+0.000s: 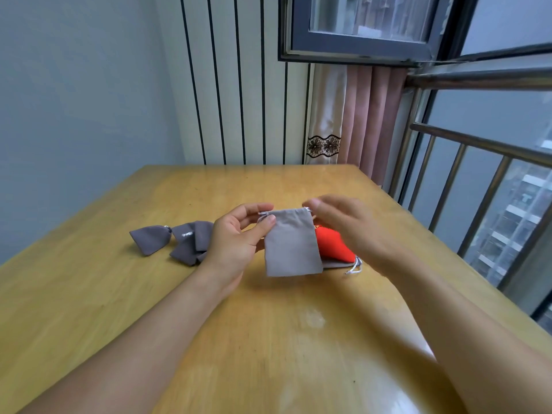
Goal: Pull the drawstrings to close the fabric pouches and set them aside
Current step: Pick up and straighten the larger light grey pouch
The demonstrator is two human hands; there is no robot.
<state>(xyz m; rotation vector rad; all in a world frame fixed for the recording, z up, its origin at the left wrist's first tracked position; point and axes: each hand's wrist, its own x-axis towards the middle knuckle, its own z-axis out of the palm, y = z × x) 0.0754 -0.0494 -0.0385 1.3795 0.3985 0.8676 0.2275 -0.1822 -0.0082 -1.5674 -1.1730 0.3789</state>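
The left hand pinches the upper left corner of a grey drawstring pouch, thumb and fingers curled at the spot where the pale cord loop comes out of the hem. The pouch hangs flat and upright from that grip, its mouth uppermost and not drawn in, its lower edge above the wooden surface.

The right hand is at the pouch's upper right corner, fingers bent toward the cord end there. It is blurred, so I cannot tell whether it has the cord pinched or only touches it.

Just behind the held pouch and under the right hand lies a red pouch on the surface, partly hidden. Beneath it the edge of another grey pouch shows, with white cord ends trailing out beside the right wrist.

To the far side of the left hand, on the surface, lie cinched grey pouches: one well apart from the hand, with its neck gathered, and a bunched pair or more just beside the back of the hand. How many are in that bunch is unclear.
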